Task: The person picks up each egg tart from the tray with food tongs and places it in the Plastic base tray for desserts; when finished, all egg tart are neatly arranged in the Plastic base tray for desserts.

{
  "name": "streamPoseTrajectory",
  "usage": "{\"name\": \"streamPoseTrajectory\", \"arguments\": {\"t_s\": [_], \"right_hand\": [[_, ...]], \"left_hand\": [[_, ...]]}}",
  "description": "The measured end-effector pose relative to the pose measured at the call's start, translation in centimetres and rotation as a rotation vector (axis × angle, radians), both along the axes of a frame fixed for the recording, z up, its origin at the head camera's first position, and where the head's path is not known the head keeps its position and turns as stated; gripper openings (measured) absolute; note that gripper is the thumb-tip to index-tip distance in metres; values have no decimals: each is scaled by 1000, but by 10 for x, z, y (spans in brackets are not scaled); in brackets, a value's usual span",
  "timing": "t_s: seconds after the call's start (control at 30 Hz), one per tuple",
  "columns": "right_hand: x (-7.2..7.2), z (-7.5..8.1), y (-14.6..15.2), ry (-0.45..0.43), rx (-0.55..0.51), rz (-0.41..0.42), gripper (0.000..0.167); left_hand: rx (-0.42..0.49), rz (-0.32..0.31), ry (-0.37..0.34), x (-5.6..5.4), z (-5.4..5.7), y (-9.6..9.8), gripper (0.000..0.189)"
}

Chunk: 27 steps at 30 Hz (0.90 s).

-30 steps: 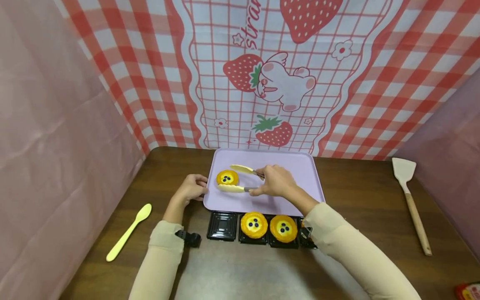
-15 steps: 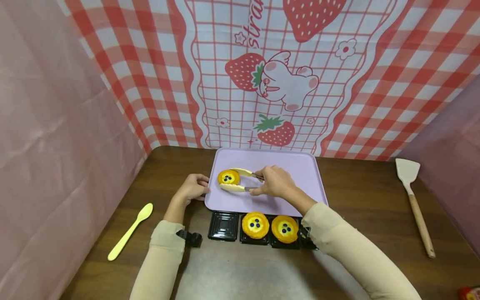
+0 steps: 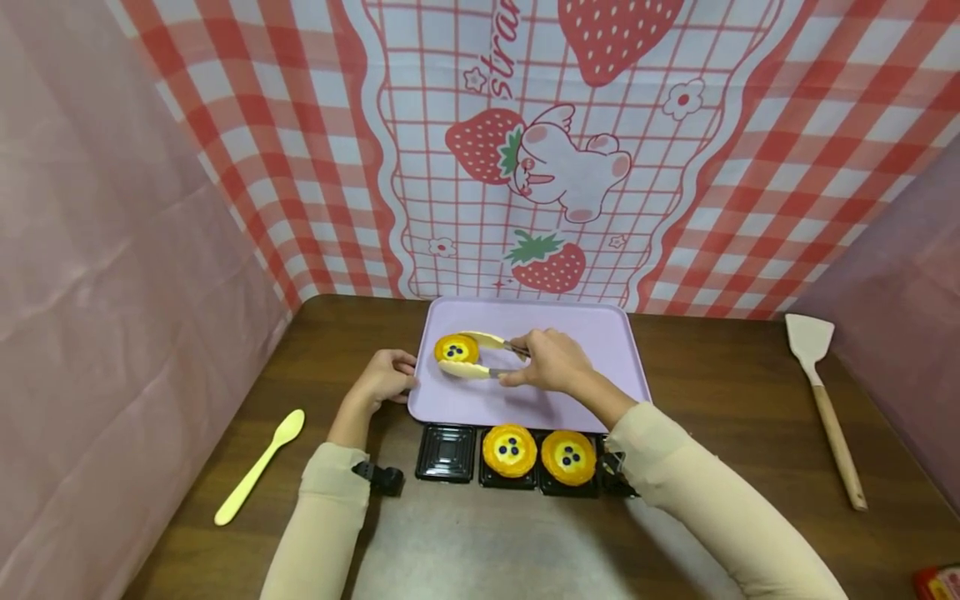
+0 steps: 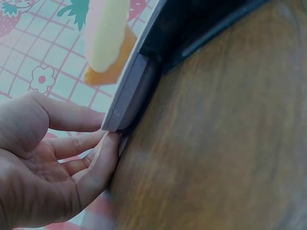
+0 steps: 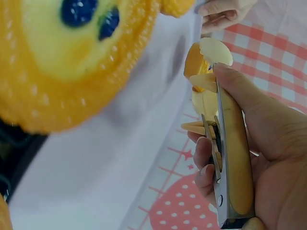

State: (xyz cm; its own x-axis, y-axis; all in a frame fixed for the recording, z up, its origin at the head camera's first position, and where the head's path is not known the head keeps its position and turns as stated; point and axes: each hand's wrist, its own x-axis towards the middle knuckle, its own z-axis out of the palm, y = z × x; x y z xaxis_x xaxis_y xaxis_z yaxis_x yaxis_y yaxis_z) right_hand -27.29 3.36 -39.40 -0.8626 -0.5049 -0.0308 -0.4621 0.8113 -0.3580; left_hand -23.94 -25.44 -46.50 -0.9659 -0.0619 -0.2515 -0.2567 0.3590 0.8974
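Note:
My right hand (image 3: 553, 360) grips cream-tipped tongs (image 3: 467, 369) by their metal handles, over the lilac tray (image 3: 570, 329). The tongs' tips lie on either side of a round egg tart (image 3: 450, 350) with dark blue berries, at the tray's left end. In the right wrist view the same tart (image 5: 193, 64) shows between the tips, partly covered; whether it touches the tray cannot be told. With thumb and fingers my left hand (image 3: 384, 379) pinches the tray's left rim, and the left wrist view shows fingertips above and below the edge (image 4: 125, 103).
Along the tray's front edge stand black square holders; the leftmost holder (image 3: 446, 452) is bare, and two tarts (image 3: 509, 451) sit in those beside it. My right cuff partly hides another. A yellow spoon (image 3: 262, 467) lies left, a spatula (image 3: 828, 417) right.
The tongs' tips have drawn closer together around the tart. The tart has moved slightly toward the back. My left hand stays at the tray's rim.

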Motion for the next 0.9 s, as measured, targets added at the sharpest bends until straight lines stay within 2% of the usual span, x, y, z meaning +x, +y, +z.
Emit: {"name": "streamPoseTrajectory", "arguments": {"t_s": [0.17, 0.37, 0.63, 0.9], "right_hand": [[4, 12, 8, 34, -8, 8, 73], [15, 26, 18, 57, -25, 25, 74], [42, 38, 26, 110, -41, 86, 74], [70, 38, 36, 148, -52, 171, 75]], "left_hand": [[-13, 4, 1, 1, 0, 0, 40], [-13, 7, -2, 2, 0, 0, 39], [8, 7, 6, 5, 1, 0, 41], [36, -9, 18, 3, 1, 1, 42]]}}
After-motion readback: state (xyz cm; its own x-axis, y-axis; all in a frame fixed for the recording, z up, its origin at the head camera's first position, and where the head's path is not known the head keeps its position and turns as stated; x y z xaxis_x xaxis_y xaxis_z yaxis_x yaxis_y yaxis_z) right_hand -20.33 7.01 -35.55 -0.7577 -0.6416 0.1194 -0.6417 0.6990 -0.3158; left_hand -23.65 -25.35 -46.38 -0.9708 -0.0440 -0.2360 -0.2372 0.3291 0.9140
